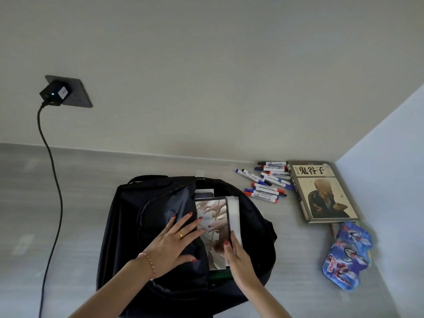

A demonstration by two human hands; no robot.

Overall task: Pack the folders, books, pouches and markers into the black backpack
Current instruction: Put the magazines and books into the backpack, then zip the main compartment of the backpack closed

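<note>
The black backpack [142, 203] lies open on the grey table. A book with a pale photo cover [215, 216] sits half inside its opening, over other items. My left hand [174, 242] lies flat with fingers spread on the backpack's front flap, fingertips touching the book's left edge. My right hand [238, 258] grips the book's lower right edge. A heap of markers [267, 182] with blue, red and black caps lies to the right of the bag. Beside them is a book with a seated figure on its cover [323, 191]. Blue printed pouches [348, 255] lie nearer me.
A black charger [54, 94] sits in a wall socket at left, and its cable [55, 191] hangs down across the table's left side. A pale blue side wall [385, 180] closes the table on the right, just behind the book and pouches.
</note>
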